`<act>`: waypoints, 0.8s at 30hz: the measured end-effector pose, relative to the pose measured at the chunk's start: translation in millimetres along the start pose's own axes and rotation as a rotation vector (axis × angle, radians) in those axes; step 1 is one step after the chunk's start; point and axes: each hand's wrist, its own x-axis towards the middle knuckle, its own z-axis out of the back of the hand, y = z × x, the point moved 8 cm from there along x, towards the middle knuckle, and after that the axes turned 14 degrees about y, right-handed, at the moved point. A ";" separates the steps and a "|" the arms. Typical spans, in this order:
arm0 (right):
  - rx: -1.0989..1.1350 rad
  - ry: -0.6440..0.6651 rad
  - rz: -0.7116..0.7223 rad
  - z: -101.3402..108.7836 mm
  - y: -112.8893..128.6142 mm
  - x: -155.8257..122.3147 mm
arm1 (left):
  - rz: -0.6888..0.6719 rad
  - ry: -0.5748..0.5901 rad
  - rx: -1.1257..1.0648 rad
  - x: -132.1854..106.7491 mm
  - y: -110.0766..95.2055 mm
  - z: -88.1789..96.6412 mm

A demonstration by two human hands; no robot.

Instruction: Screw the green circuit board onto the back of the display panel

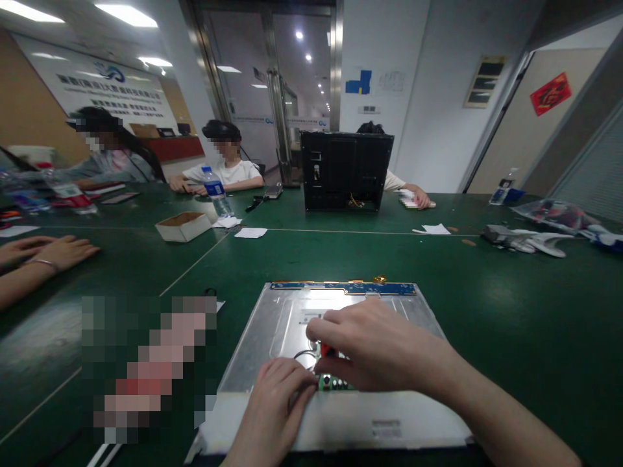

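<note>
A flat LCD panel [282, 311] lies back side up in front of me, with a metal back, a pale lower strip and a blue circuit strip [341, 287] along its far edge. Near its middle is a small green circuit board [333, 383], partly hidden by my hands. My right hand [363, 340] is closed around a small red object [327, 350], mostly covered by the fingers. My left hand [285, 392] has its fingers curled together at the board's left end, beside a dark wire [304, 353]; what its fingertips hold is hidden.
A blurred-out item [150, 363] lies left of the panel. Another person's hands [53, 256] rest at the far left. Farther back are a white box [182, 226], a water bottle [217, 191] and a black monitor casing [348, 172]. Plastic bags [559, 217] lie at right.
</note>
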 end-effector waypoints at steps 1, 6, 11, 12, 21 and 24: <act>-0.008 0.004 -0.013 -1.0 -1.6 0.5 | -0.006 -0.009 -0.001 0.1 -0.1 0.5; 0.038 0.021 0.035 0.9 1.8 -3.6 | -0.007 0.000 -0.010 0.7 0.9 -0.2; 0.051 0.027 0.059 2.1 5.9 -3.2 | 0.009 0.014 -0.004 0.1 1.6 -1.9; 0.038 0.021 0.043 1.5 4.7 -1.9 | 0.012 0.016 -0.005 0.2 1.7 -2.0; 0.061 0.036 0.033 1.3 2.3 -4.5 | 0.023 0.036 -0.016 2.0 0.4 -1.0; 0.059 0.044 0.046 2.1 4.4 -4.4 | 0.016 0.032 -0.004 1.6 0.1 -1.0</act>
